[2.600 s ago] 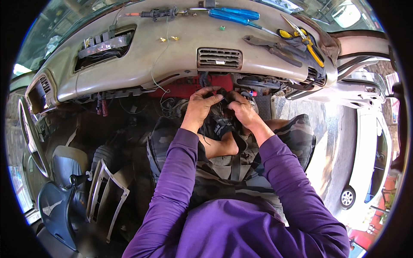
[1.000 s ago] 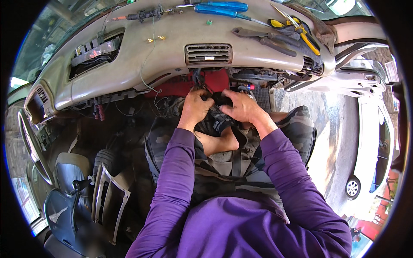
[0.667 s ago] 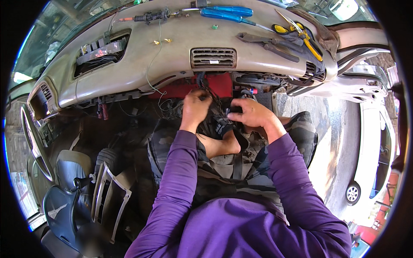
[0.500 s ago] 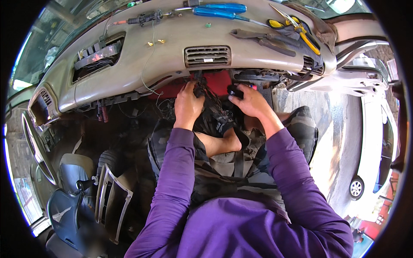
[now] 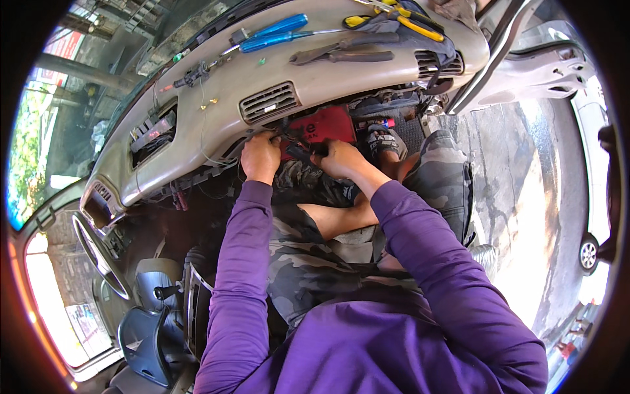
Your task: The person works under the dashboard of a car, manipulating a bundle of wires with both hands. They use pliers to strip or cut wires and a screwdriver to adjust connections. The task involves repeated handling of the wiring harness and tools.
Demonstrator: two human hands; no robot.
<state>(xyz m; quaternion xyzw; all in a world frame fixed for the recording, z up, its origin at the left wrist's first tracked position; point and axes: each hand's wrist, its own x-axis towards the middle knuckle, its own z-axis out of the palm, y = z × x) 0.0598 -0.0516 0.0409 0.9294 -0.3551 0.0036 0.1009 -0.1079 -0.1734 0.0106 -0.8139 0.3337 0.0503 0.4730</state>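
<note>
My left hand [image 5: 260, 157] is closed at the lower edge of the beige dashboard [image 5: 197, 138], its fingertips on the dark wires [image 5: 283, 136] there. Just to its right, my right hand [image 5: 344, 159] pinches a small black thing [image 5: 299, 154] that looks like a roll of electrical tape. Its tip reaches toward the wires by my left fingers. Under both hands lies a red printed cloth [image 5: 321, 125]. Fingers hide part of the wires and of the black roll.
On the dashboard lie blue-handled screwdrivers [image 5: 272, 26], dark pliers [image 5: 344, 52] and yellow-handled pliers [image 5: 420, 25]. An air vent [image 5: 269, 102] and an opening with wiring [image 5: 154, 134] interrupt its face. My crossed legs fill the footwell. A gear lever [image 5: 165, 291] stands at left.
The view has turned, so the dashboard sits tilted and further left. My right hand has brought the black roll closer to my left hand, which stays at the wires.
</note>
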